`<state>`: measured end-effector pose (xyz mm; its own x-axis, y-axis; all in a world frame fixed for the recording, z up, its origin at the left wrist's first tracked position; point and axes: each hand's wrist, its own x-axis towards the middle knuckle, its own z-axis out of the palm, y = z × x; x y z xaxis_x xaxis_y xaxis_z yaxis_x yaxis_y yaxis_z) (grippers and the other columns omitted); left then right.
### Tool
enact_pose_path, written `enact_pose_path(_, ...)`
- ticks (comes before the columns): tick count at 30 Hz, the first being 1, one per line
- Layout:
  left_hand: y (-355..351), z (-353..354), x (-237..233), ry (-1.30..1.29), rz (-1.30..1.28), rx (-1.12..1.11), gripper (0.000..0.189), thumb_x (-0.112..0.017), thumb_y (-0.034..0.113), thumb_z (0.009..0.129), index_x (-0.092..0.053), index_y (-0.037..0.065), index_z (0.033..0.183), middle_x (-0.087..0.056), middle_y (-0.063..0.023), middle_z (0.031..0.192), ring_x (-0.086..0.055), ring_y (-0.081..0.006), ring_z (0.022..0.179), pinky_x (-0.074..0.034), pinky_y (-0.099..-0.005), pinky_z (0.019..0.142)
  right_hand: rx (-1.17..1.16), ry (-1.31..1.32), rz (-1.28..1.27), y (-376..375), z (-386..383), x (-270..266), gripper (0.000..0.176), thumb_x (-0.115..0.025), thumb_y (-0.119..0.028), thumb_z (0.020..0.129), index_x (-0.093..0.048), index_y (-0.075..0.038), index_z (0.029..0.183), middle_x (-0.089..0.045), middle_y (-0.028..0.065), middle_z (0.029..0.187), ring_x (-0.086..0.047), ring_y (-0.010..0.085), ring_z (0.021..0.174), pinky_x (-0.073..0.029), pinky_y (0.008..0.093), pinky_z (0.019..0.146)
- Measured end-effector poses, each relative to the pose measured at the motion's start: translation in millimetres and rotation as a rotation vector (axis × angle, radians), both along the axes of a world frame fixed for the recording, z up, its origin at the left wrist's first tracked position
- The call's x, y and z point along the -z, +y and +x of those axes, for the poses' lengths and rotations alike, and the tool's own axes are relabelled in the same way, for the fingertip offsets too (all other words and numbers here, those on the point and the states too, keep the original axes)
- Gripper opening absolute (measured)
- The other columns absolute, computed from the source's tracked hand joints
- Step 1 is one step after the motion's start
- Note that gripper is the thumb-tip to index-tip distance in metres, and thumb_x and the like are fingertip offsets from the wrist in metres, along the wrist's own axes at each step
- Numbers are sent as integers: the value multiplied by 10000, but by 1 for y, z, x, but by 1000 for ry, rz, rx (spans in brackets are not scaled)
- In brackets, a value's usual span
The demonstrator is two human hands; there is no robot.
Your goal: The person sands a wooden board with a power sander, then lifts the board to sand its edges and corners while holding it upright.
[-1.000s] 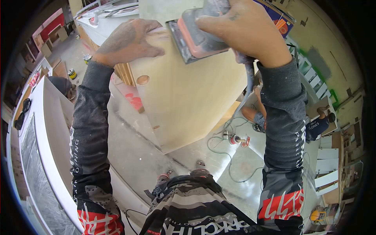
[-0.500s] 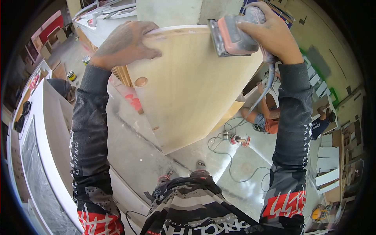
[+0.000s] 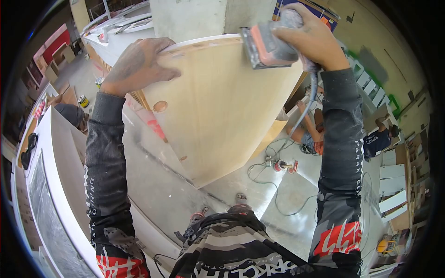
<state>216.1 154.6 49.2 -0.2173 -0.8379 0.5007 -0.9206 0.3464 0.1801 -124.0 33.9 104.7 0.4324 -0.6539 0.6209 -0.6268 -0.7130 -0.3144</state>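
A tall pale wooden panel (image 3: 227, 106) with a white top edge stands in front of me, narrowing toward the floor in this view. Over its upper left corner lies my left hand (image 3: 139, 65), its thumb on the near face and its fingers along the edge. My right hand (image 3: 315, 39) is wrapped round a dusty grey and orange electric sander (image 3: 273, 46). The sander's flat pad is at the panel's top edge, right of the middle; its exact contact is hard to see. From the sander a grey power cord (image 3: 311, 95) runs down past my right forearm.
The cord loops over the floor near some cans (image 3: 279, 166). A curved white counter (image 3: 60, 139) lies at left. One person in dark clothing (image 3: 69, 113) is beyond it; two others, one in a dark shirt (image 3: 376, 143), are at right. A concrete pillar (image 3: 190, 18) stands behind the panel.
The hands, sander and panel top appear slightly further left in view, while the panel's foot sits a little lower. Both hands keep their holds.
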Motion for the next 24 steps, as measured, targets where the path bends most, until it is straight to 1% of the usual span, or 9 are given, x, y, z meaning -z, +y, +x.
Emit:
enact_pose_path(1, 0, 0, 0, -10, -12, -3, 532, -796, 322, 704, -706, -33, 1089, -716, -229, 921, -692, -385, 836, -538, -434, 798, 4, -3, 0, 12, 9, -2, 585, -795, -379, 792, -633, -91, 1275, -711, 164, 1041, -684, 246, 948, -547, 359, 865)
enact_pose_path(3, 1, -1, -1, -2, -12, 3, 530, -800, 322, 707, -705, -33, 1088, -716, -227, 919, -690, -385, 833, -538, -434, 797, -7, 31, -227, 34, 26, -5, 601, -763, -333, 760, -647, 37, 1220, -693, 306, 1095, -694, 410, 1026, -554, 403, 905)
enact_pose_path(4, 1, -1, -1, 9, -10, 6, 527, -804, 322, 710, -703, -34, 1086, -717, -224, 916, -689, -385, 829, -538, -435, 795, -51, 20, -237, 41, 34, -5, 591, -764, -345, 761, -653, 44, 1192, -697, 297, 1089, -692, 428, 1003, -556, 419, 894)
enact_pose_path(8, 2, 0, -2, 27, 19, 1, 528, -809, 319, 714, -705, -28, 1098, -718, -219, 912, -692, -378, 830, -540, -431, 796, -83, 23, -206, 64, 61, -4, 587, -752, -356, 771, -652, 52, 1180, -695, 316, 1052, -692, 444, 982, -558, 437, 877)
enact_pose_path(11, -3, -7, -10, 73, 84, -11, 537, -813, 319, 715, -706, -22, 1117, -722, -215, 917, -693, -372, 831, -541, -424, 800, -114, -11, -270, 65, 72, -9, 566, -726, -352, 785, -648, 69, 1156, -692, 336, 981, -694, 460, 946, -560, 464, 851)
enact_pose_path(13, -3, -9, -8, 44, 43, -30, 542, -813, 316, 712, -710, -19, 1126, -727, -215, 930, -701, -363, 837, -543, -422, 803, -123, 25, -203, 75, 78, -11, 561, -708, -347, 791, -643, 89, 1139, -688, 345, 934, -694, 467, 929, -561, 482, 839)
enact_pose_path(17, -2, -8, -11, 81, 78, -26, 546, -810, 318, 711, -712, -14, 1133, -731, -218, 942, -708, -361, 844, -545, -425, 809, -174, -9, -204, 72, 82, -12, 551, -708, -339, 783, -644, 86, 1127, -691, 340, 922, -691, 478, 916, -560, 497, 831)
enact_pose_path(19, -1, -3, -7, 28, 42, -43, 558, -805, 329, 708, -714, -8, 1142, -733, -222, 951, -713, -358, 850, -547, -424, 816, -98, 39, -244, 70, 82, -11, 522, -706, -331, 781, -651, 69, 1111, -690, 339, 919, -692, 478, 908, -562, 495, 819)
enact_pose_path(24, -3, 1, -5, 25, 16, -38, 569, -803, 344, 707, -717, -6, 1146, -735, -220, 952, -714, -358, 850, -548, -423, 818, -106, 12, -213, 75, 92, -16, 500, -704, -324, 779, -659, 59, 1097, -691, 333, 912, -694, 477, 891, -567, 491, 800)
